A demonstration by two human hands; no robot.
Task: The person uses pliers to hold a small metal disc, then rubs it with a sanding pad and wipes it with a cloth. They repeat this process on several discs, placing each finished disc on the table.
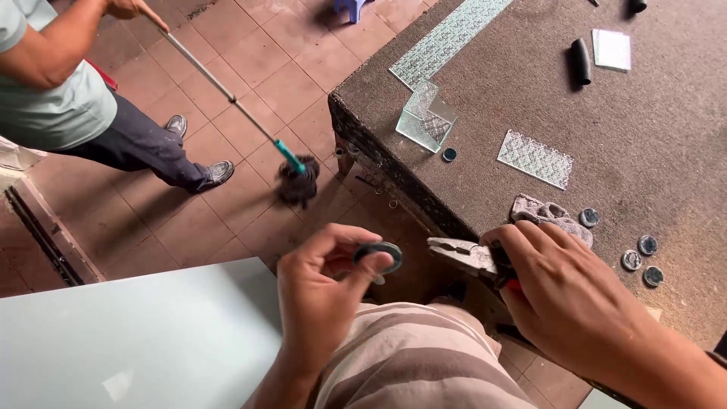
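Glass disc and pliers held beside the counter (606, 113).
Left hand (318, 291) pinches a round glass disc (378, 256); right hand (564, 291) grips pliers (463, 254) closed, just right of it. Small discs (641, 257), rag (549, 213), patterned glass pieces (534, 158) lie nearby; another person mops (297, 182) the floor.

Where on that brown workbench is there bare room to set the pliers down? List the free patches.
Free: the wide stretch of workbench between the black tube and the small discs; also the strip between the long textured glass strip and that tube. Crowded: the near corner, with the glass offcuts, patterned glass piece, rag and right hand holding pliers.
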